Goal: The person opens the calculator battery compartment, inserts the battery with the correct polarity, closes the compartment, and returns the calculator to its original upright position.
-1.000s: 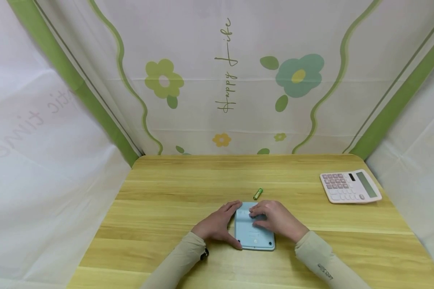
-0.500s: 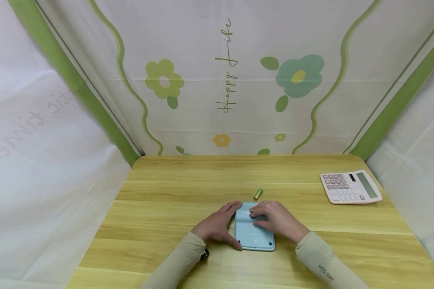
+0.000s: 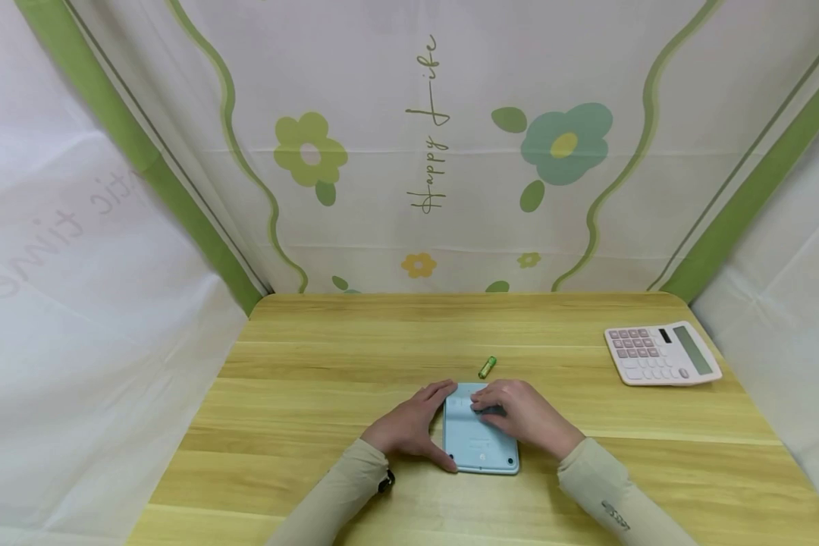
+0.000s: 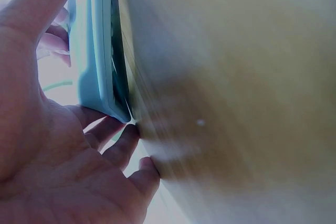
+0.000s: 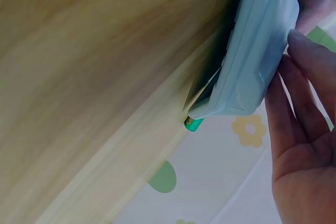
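the bare right hand (image 3: pixel 522 413) is bending its thumb and fingers down onto the back of a light-blue, rounded-rectangular plastic device (image 3: pixel 467 436); the tips are sitting close together there, but whether they are pinching some small part or only pressing, i cannot tell; the bare left hand (image 3: pixel 409 425) is spanning the device's left edge, thumb at the near corner and fingers at the far one, holding it between them; little is changing in the last second: the right thumb is sitting slightly nearer its fingers, and a dark patch (image 3: pixel 493 410) between them is showing more plainly than before, though shadow, gap or loose piece i cannot say; the left hand and the device are staying put, which is suggesting, as i am judging it, that one hand is steadying while the other is doing the fine work on the back; the device is lying back up near the person's side of a yellowish wood-grain table (image 3: pixel 341 341); just beyond its far edge, apart from it, a small green cylindrical battery (image 3: pixel 487 367) is resting, unmoved; well off to the right, a pale-pink and white plastic calculator (image 3: pixel 662 353) is lying face up, untouched by either hand
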A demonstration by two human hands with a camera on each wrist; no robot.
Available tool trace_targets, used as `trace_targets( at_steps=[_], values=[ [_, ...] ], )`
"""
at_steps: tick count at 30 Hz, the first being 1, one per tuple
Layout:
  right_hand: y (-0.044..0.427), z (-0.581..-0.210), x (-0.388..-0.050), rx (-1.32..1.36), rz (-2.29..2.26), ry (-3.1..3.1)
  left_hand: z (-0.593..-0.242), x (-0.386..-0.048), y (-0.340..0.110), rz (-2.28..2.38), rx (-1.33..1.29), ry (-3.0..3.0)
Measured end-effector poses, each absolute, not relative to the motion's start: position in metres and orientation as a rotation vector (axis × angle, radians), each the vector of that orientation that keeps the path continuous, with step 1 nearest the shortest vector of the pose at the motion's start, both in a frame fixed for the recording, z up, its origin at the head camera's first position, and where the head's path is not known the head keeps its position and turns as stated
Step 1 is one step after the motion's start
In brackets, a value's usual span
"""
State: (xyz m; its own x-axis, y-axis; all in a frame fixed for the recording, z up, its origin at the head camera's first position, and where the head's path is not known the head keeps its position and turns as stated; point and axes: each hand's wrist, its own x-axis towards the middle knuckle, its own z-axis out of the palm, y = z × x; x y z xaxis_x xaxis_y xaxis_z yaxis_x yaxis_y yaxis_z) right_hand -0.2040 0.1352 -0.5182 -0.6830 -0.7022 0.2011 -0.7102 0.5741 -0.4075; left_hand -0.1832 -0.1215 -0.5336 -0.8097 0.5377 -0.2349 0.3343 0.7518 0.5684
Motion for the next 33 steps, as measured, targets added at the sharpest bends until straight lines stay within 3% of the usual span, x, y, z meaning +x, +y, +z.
trace_targets(
  at_steps=[33],
  values=[
    [0.1355,-0.5173,-0.2045,1.245,0.766,-2.791,-0.5393,-0.1856,-0.1212,0.721,0.655,2.573]
  ],
)
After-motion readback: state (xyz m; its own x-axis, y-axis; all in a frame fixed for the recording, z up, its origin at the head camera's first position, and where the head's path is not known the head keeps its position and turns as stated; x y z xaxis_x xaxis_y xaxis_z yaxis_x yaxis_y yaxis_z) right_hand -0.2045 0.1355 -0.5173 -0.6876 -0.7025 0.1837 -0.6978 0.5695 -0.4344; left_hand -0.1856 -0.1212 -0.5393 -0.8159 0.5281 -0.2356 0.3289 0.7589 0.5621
